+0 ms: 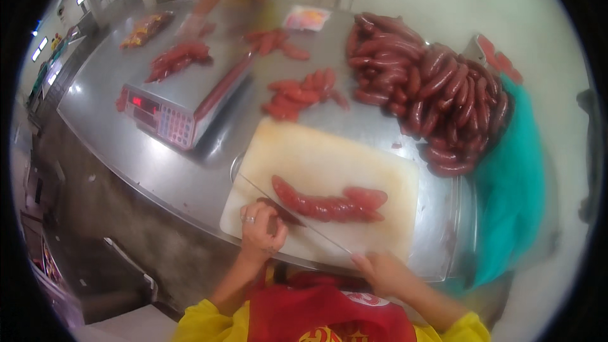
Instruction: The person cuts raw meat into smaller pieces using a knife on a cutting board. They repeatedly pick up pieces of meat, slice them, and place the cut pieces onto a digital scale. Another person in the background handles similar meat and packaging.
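Note:
On a white cutting board [304,145], my left hand [259,228] is closed round the near end of a dark red sausage [283,211] and presses it down. My right hand [383,272] grips the handle of a long thin knife [296,215], its fingers partly hidden. The blade slants across the board from lower right to upper left, over or right beside the held sausage; I cannot tell whether it has cut in. Just beyond the blade lies a row of reddish sausage slices [329,208], leaning against one another.
A large heap of sausages [437,88] stands at the right, beside a green cloth [516,183]. Cut pieces [301,95] lie beyond the board. A digital scale [183,114] with meat on it sits to the left. Across the metal table [101,107], another person's hand [193,25] reaches in.

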Tool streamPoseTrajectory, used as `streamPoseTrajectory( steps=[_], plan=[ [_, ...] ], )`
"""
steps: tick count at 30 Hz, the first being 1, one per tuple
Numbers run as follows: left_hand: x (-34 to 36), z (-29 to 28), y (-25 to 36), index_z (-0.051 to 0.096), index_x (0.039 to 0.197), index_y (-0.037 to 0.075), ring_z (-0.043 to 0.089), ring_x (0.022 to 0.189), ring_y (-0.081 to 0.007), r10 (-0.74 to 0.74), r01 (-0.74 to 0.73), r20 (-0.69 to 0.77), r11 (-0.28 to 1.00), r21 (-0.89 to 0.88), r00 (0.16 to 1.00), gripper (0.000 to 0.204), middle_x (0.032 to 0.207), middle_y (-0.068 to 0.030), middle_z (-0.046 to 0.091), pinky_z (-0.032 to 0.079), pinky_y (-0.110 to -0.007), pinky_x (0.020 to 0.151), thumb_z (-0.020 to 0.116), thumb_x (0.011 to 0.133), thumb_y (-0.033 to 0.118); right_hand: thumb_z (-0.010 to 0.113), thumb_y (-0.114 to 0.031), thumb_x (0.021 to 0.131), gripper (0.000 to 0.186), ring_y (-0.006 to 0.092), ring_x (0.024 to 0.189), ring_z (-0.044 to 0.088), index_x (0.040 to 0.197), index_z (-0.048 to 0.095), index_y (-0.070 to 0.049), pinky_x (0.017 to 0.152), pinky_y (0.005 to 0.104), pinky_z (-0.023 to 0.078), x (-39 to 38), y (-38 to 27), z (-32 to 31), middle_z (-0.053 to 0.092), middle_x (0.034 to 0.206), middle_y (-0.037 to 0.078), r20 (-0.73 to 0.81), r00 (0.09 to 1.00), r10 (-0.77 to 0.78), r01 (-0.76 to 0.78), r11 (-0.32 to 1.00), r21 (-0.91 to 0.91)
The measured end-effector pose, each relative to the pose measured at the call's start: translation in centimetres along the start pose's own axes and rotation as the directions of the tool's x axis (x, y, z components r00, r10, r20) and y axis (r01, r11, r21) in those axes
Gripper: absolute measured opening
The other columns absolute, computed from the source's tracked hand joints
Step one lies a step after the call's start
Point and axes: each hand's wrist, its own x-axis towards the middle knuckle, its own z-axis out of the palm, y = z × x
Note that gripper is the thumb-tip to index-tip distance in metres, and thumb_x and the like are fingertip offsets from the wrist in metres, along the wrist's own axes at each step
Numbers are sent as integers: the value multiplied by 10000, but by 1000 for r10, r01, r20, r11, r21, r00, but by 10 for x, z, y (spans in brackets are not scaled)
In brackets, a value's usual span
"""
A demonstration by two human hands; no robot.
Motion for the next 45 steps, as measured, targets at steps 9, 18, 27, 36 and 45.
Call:
streamPoseTrajectory(
  steps=[9, 18, 27, 36, 45],
  plan=[
    [7, 5, -9, 544, 845, 48, 508, 876, -332, 2, -2, 30, 1000, -17, 1000, 261, 890, -131, 538, 430, -411, 779, 639, 607, -5, 393, -543, 965, 681, 484, 668, 610, 747, 640, 54, 644, 517, 505, 18, 1, 7, 609, 705, 308, 25, 998, -61, 62, 997, -45],
    [-2, 3, -5, 551, 957, 29, 538, 952, -352, -62, 63, -17, 996, 67, 998, 269, 973, -160, 585, 417, -438, 858, 669, 716, 48, 280, -669, 934, 842, 437, 810, 646, 762, 665, 60, 759, 510, 497, 79, -15, 19, 655, 783, 269, 25, 998, -59, 58, 996, 69],
    [30, 62, 10, 573, 1169, -53, 537, 1136, -393, -307, 310, 88, 951, -17, 947, 341, 1220, -251, 568, 392, -433, 1005, 482, 955, 196, 251, -777, 877, 827, 166, 390, 461, 671, 552, -35, 400, 299, 407, -67, 142, -19, 480, 493, 70, 430, 808, 403, -584, 456, 671],
    [43, 103, 74, 456, 1320, -51, 363, 1306, -432, -369, 391, 135, 891, -231, 920, 572, 1392, -305, 395, 275, -466, 1095, 615, 896, 299, 244, -742, 905, 800, 151, 360, 416, 669, 532, -34, 361, 287, 390, -62, 147, -17, 453, 473, 56, 647, 685, 334, -719, 452, 528],
    [72, 139, 46, 409, 1344, 4, 316, 1330, -444, -239, 220, -47, 941, -257, 970, 775, 1436, -302, 324, 260, -491, 1102, 786, 698, 207, 267, -753, 890, 793, 131, 342, 401, 665, 505, -30, 344, 271, 358, 12, 63, -52, 422, 468, 36, 429, 879, 208, -447, 671, 591]
  ],
)
